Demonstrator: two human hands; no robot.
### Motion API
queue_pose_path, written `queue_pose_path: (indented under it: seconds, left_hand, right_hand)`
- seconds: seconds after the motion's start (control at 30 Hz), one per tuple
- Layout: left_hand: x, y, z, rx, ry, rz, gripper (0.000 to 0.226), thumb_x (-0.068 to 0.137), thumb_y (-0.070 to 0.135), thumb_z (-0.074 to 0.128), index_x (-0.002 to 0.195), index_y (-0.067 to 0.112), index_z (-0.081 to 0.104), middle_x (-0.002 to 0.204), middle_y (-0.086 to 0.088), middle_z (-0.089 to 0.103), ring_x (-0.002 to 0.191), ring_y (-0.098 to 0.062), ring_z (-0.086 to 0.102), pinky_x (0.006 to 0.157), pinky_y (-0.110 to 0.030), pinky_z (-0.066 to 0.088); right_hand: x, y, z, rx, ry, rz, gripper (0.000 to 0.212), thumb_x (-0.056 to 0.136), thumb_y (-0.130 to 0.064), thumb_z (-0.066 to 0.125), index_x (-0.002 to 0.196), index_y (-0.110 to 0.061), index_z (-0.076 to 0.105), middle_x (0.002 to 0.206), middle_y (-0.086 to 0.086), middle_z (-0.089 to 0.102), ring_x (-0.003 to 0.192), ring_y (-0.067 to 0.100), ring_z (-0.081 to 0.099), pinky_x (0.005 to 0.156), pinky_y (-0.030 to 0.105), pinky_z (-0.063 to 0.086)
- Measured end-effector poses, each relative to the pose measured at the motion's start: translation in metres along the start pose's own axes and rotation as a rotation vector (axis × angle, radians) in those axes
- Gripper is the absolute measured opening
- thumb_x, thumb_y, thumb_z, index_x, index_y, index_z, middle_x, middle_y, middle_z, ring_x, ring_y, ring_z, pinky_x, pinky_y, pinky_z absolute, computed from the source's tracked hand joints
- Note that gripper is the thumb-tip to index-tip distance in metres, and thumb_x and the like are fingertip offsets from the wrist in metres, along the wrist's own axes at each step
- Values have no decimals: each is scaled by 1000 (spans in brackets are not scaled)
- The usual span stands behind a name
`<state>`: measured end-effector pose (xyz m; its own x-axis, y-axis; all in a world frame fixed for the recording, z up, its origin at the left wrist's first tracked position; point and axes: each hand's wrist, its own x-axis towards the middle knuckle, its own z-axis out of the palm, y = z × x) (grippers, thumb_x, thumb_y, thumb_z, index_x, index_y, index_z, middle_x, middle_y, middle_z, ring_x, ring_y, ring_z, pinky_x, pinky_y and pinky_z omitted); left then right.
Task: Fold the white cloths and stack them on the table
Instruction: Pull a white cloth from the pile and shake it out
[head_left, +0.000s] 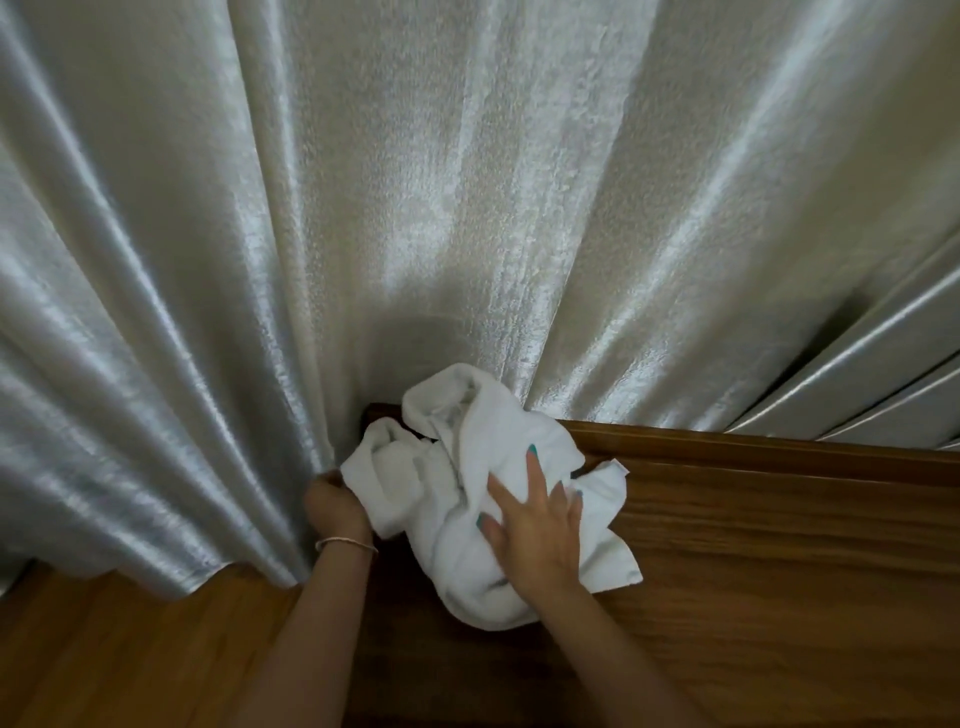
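A crumpled heap of white cloths lies on the wooden table near its far left corner. My right hand rests flat on top of the heap with fingers spread and straight. My left hand is at the heap's left edge, its fingers hidden under or behind the cloth, and seems to grip that edge. A thin bracelet sits on the left wrist.
A shiny pale curtain hangs right behind the table and fills most of the view, touching the table's far edge. Wooden floor shows at the lower left. Bare table top extends to the right of the heap.
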<state>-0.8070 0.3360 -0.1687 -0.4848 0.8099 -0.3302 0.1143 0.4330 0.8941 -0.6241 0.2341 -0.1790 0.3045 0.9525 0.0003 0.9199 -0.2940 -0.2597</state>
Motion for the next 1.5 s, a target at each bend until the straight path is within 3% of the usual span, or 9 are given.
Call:
queue_pose_path:
  seconds: [0.1, 0.23, 0.43, 0.6, 0.77, 1.13, 1.3, 1.43, 1.5]
  left_hand:
    - [-10, 19, -2, -189, 160, 313, 29, 90, 16, 48, 111, -4, 54, 109, -21, 58, 106, -34, 56, 84, -29, 43]
    - [-45, -29, 30, 661, -211, 764, 59, 89, 56, 24, 134, 24, 45, 143, -10, 41, 135, -29, 37, 105, -43, 34]
    - [-50, -52, 41, 1036, -399, 665, 53, 99, 44, 21, 150, 30, 12, 160, -6, -8, 147, -29, -7, 117, -52, 7]
    - [-49, -13, 23, 589, -378, 577, 47, 96, 30, 27, 129, 9, 52, 141, -18, 44, 133, -34, 36, 111, -47, 30]
    - [-71, 3, 19, 506, -167, 434, 34, 91, 16, 47, 123, 7, 53, 126, -15, 47, 109, -30, 50, 91, -37, 43]
    - [-74, 55, 27, 456, -518, 716, 40, 90, 5, 43, 128, 14, 52, 128, -9, 54, 120, -26, 50, 104, -33, 40]
    - [-79, 71, 36, 462, -584, 758, 68, 83, -2, 53, 144, 15, 29, 149, -11, 28, 136, -27, 31, 108, -31, 30]
    - [-81, 61, 48, 363, -689, 489, 58, 88, 3, 54, 130, 34, 31, 120, -10, 46, 93, -17, 53, 64, -5, 41]
    - [-81, 48, 53, 488, -766, 527, 63, 92, 3, 51, 142, 26, 20, 126, -9, 42, 100, -22, 51, 76, -20, 47]
  right_hand:
    - [-2, 2, 4, 29, -167, 13, 47, 96, -54, 37, 141, -56, 25, 157, -7, -27, 147, 37, -3, 113, 63, -1]
    - [0, -3, -15, 315, -48, 222, 35, 98, -51, 31, 113, -46, 63, 160, -16, 9, 148, 24, 0, 116, 51, -14]
    - [12, -32, -34, 2, 265, 207, 40, 71, -63, 60, 77, -25, 69, 104, 1, 58, 97, 26, 50, 87, 38, 27]
    - [31, -11, -74, 218, 9, 99, 29, 93, -43, 48, 103, -17, 58, 107, 4, 62, 102, 26, 59, 78, 36, 45]
    - [21, -41, -69, 426, -283, 219, 45, 82, -59, 59, 92, -15, 58, 104, 7, 67, 100, 27, 63, 76, 30, 44]
    - [12, -35, -74, 539, -216, 145, 44, 102, -36, 33, 144, -21, 33, 130, 12, 57, 115, 32, 55, 88, 36, 41]
    - [20, -15, -129, 604, -36, 118, 20, 99, -18, 39, 110, -13, 55, 101, 10, 59, 100, 31, 56, 73, 29, 35]
    - [13, 5, -169, 419, -245, 71, 33, 95, -17, 49, 126, -16, 60, 127, 9, 60, 117, 28, 55, 83, 25, 40]
    - [5, 17, -180, 382, -239, 51, 29, 94, -21, 54, 120, -16, 66, 119, 5, 64, 109, 23, 59, 79, 23, 44]
